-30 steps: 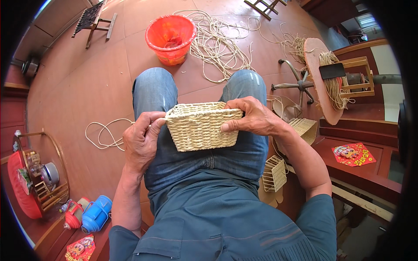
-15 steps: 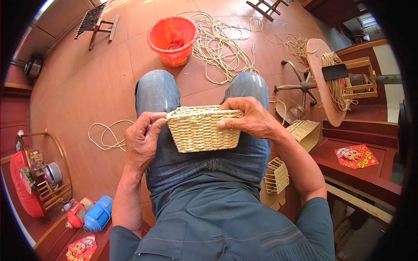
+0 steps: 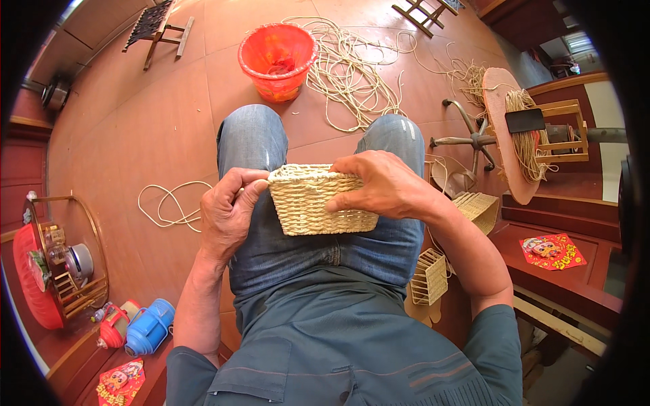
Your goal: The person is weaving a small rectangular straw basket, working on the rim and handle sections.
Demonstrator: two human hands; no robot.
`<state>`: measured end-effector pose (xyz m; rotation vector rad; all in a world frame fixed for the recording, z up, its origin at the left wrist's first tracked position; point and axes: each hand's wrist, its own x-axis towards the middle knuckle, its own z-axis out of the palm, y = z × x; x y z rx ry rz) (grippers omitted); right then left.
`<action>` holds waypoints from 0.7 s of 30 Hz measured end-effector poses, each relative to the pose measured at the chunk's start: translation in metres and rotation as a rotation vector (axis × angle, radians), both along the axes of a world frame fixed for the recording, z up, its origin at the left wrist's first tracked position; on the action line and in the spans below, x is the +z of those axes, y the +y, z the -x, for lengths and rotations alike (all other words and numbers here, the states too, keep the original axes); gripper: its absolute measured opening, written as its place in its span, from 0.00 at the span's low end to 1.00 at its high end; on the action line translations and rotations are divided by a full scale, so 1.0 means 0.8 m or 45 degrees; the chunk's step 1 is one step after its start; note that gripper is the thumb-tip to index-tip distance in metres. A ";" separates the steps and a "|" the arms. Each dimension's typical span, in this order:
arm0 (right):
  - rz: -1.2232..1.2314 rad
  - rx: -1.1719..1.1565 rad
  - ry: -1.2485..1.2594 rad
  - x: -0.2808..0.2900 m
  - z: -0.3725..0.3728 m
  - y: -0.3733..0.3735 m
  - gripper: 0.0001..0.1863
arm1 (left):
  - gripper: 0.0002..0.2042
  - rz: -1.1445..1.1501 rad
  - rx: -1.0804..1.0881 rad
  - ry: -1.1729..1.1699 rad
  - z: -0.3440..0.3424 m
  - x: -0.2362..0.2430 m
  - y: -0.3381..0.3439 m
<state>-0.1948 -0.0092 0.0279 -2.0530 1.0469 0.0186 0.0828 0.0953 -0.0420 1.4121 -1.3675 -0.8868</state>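
A small woven basket (image 3: 318,206) of pale twisted cord rests across my thighs, its open top facing away from me. My right hand (image 3: 379,186) grips its right part, thumb on the near wall and fingers over the rim. At the basket's left rim corner my left hand (image 3: 230,203) is closed in a pinch, apparently on a strand of cord, mostly hidden by the fingers. A loose loop of cord (image 3: 162,220) lies on the floor left of my leg, close behind that hand.
Ahead stand a red bucket (image 3: 277,61) and a tangled cord heap (image 3: 352,81). At right are a board wound with cord (image 3: 501,135), a finished-looking basket (image 3: 477,210) and an open-ribbed one (image 3: 428,277). A blue flask (image 3: 150,328) and stool (image 3: 152,27) are left.
My right hand has shifted left along the basket, its thumb now lower on the near wall. The left hand stays pinched at the corner. The whole view has moved slightly.
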 end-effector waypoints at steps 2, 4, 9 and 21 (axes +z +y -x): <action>-0.058 0.019 0.014 0.006 -0.011 -0.009 0.32 | 0.06 0.006 -0.001 0.004 -0.001 -0.001 0.000; -0.173 0.039 0.000 0.004 -0.016 -0.012 0.29 | 0.07 -0.053 -0.014 0.038 -0.002 -0.002 0.001; -0.219 -0.187 -0.037 -0.006 -0.018 -0.001 0.25 | 0.08 -0.111 -0.013 0.203 0.002 -0.002 -0.001; -0.048 -0.182 -0.011 0.005 -0.040 0.010 0.21 | 0.07 -0.106 -0.021 0.214 -0.001 -0.012 0.000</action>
